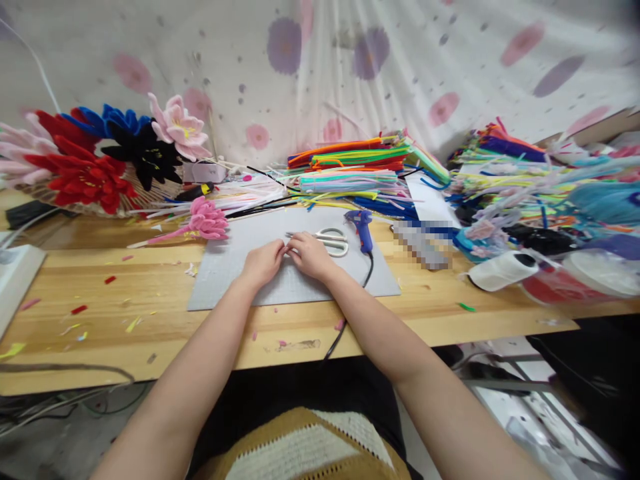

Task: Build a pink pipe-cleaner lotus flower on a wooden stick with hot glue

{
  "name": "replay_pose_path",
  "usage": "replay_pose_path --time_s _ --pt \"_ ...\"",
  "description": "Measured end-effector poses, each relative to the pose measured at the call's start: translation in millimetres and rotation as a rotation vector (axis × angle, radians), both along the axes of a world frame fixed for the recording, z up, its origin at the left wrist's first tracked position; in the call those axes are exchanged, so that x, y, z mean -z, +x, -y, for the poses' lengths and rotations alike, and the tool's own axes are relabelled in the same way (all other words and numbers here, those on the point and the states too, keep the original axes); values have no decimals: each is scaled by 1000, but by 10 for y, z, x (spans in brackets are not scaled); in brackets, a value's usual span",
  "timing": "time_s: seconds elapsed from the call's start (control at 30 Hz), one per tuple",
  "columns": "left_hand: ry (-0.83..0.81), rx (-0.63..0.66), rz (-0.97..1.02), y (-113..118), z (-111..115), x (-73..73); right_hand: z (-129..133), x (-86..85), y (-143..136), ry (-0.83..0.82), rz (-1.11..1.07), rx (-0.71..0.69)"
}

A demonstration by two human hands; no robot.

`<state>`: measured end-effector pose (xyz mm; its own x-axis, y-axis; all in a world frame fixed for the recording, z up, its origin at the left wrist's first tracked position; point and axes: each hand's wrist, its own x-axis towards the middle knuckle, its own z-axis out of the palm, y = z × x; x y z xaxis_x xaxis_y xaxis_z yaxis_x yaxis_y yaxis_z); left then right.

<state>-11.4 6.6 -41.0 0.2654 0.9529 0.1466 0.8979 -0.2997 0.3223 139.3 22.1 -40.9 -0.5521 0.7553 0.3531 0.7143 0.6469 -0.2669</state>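
My left hand [264, 262] and my right hand [309, 255] meet fingertip to fingertip over a grey board [225, 283]. Both are closed in a pinch, and whatever sits between the fingers is hidden or too small to name. Just beyond my right hand lie scissors [336, 235] with pale handles, partly covered by that hand. A blue glue gun [364, 230] rests at the board's right side, its black cord running toward the front edge. To the left, a pink pipe-cleaner flower [207, 220] lies with its head over the board's corner.
Finished fuzzy flowers [93, 175] in red, blue, black and pink stand at the back left. Bundles of coloured pipe cleaners [350, 160] line the back. A white thread spool [503, 270] lies on the right. Scraps dot the wooden table [165, 277]; a white box [20, 280] sits far left.
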Motion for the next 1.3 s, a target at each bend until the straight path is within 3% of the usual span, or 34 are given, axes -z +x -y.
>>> replay_pose_path --time_s 0.13,0.2,0.3,0.43,0.6,0.77,0.93,1.07,1.3 --pt "26 -43 300 -34 -49 63 -63 -60 150 -20 -106 71" --pt "10 -53 546 -34 -79 89 -117 -114 302 -56 -48 225" --pt "-141 -88 971 1 -106 84 -188 -191 519 -166 176 440" --pt "-347 -147 1426 62 -96 15 -233 -260 594 -254 408 446" --pt "-418 -145 1759 56 -94 -44 -296 -384 532 -285 556 407" --pt "-420 -183 1935 2 -135 -56 -319 -523 545 -509 315 369" --pt "-264 -254 1991 -12 -176 -46 -159 -485 370 -488 55 242" --pt "-119 -295 1985 0 -198 -35 -36 -410 185 -447 67 113" --pt "-23 -334 1836 54 -190 -1 -37 -418 51 -591 72 34"
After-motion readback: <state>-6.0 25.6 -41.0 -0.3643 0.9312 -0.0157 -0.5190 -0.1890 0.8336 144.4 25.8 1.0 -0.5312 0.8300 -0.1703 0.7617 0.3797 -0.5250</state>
